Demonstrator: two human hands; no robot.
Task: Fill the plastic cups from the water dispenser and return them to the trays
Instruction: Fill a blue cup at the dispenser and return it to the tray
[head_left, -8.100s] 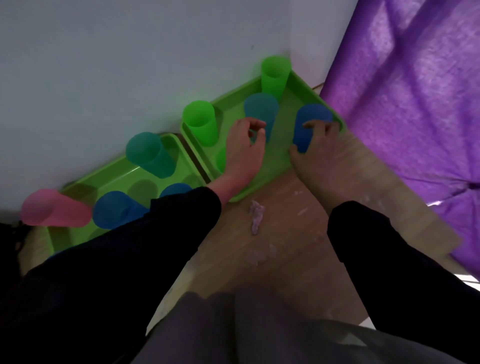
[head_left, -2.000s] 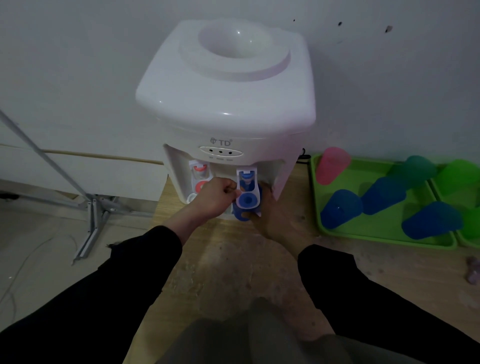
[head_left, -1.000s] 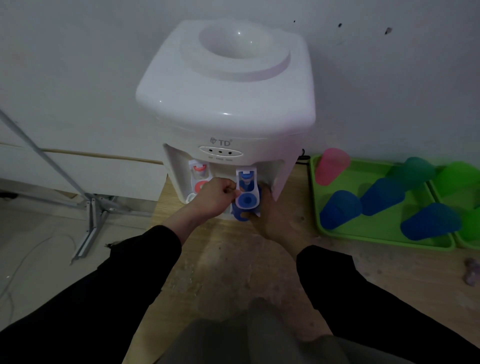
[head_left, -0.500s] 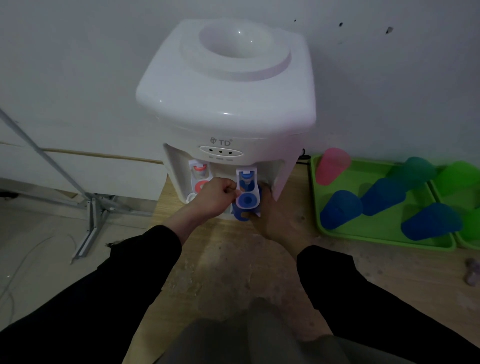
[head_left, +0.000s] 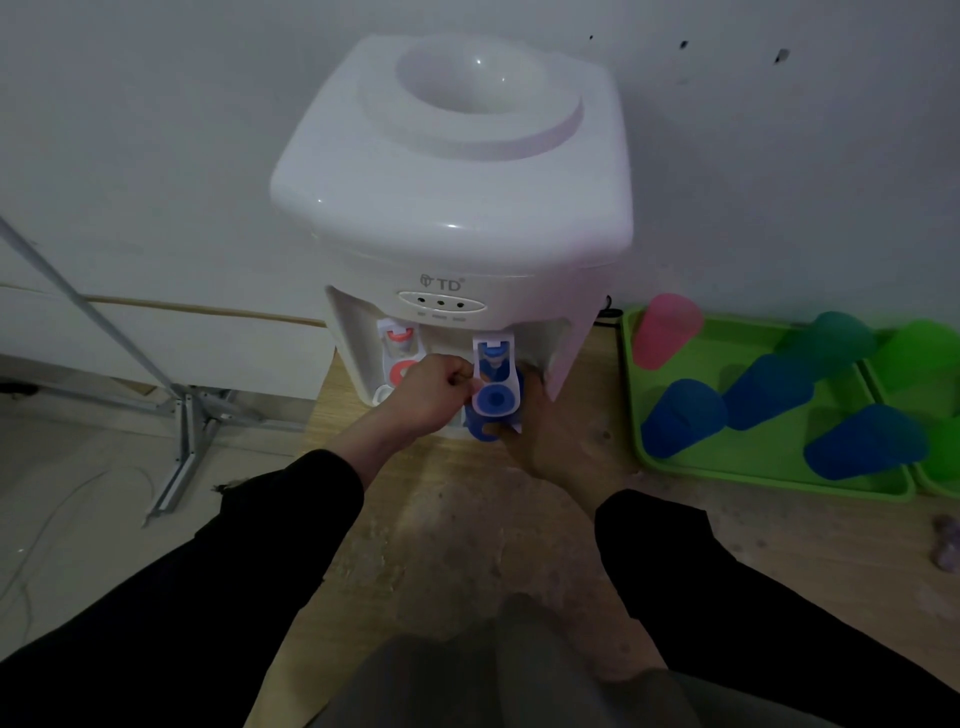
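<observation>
The left hand (head_left: 426, 397) pinches the blue tap lever (head_left: 496, 382) on the white plastic water dispenser (head_left: 452, 208). The right hand (head_left: 550, 441) wraps one blue plastic cup (head_left: 480, 428) underneath. The near green plastic tray (head_left: 769, 467) holds five cups.

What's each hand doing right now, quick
Left hand: closed on the blue tap lever.
Right hand: holding a blue cup under that tap.

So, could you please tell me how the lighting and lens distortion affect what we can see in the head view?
Head view: dim, with a purplish cast on the water dispenser; wide-angle lens makes the cups on the green tray seem to lean outward; the blue cup under the tap is mostly hidden by the tap and the right hand, so its fill level is unreadable; left hand is sharp.
</observation>
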